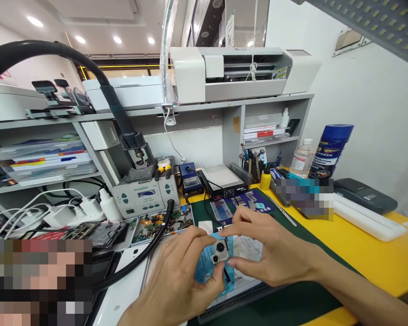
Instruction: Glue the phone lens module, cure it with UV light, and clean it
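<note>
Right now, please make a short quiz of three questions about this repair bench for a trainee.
1. True or false: both hands pinch the small dual-lens camera module.
2. Which is on the yellow table near the wall: A) tall blue spray can, B) red kettle?
3. The thick black hose comes down to the grey ______ station.

Key: 1 true, left hand and right hand. 2 A. 3 soldering, judging by its look.

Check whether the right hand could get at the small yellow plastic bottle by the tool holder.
Probably yes: the right hand is pinching the small dual-lens camera module, but open green mat lies between it and the yellow bottle.
</note>
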Motion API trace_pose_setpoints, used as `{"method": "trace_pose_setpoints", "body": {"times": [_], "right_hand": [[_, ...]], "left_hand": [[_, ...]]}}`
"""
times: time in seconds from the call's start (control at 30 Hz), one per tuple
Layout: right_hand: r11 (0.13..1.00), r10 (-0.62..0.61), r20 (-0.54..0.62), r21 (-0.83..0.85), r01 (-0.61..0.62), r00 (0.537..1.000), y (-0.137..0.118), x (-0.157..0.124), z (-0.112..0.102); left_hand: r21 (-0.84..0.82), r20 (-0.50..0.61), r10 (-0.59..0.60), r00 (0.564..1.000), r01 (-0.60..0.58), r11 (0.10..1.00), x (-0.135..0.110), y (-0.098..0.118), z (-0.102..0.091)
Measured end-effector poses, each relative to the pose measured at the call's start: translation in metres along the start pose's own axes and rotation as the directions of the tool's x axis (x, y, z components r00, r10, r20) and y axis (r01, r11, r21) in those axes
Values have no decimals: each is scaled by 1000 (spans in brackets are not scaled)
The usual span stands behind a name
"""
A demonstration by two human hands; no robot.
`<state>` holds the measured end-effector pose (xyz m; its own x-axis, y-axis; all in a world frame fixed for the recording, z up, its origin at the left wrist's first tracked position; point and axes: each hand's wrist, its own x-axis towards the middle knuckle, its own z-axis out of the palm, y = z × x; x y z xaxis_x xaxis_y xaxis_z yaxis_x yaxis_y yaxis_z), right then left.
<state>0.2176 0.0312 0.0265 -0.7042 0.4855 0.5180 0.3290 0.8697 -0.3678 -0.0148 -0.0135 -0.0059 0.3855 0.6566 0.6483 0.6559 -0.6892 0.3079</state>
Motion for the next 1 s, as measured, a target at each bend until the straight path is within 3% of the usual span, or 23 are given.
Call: {"method": "trace_pose_setpoints", "body": {"times": [0.23,0.4,0.57,0.77,1.0], "right_hand": [[986,-7,22,-164,11,1000,-2,-4,3],[961,-113,-57,-260,94,992,2,-6,11],[944,-155,-104,-307,117,982,8,-6,17],[937,-164,-212,-339,85,963,22,-5,21],[956,-75,-320,-291,-23,944,30,3,26]], "left_hand": [[-89,69,-129,989,135,987,5,9,-4],[-36,-37,7,999,-9,999,5,10,0],[-3,-81,37,996,-38,999,4,9,4],[-17,-186,46,982,-50,999,6,6,0],[43,-249,96,964,-88,995,3,-2,3]]}}
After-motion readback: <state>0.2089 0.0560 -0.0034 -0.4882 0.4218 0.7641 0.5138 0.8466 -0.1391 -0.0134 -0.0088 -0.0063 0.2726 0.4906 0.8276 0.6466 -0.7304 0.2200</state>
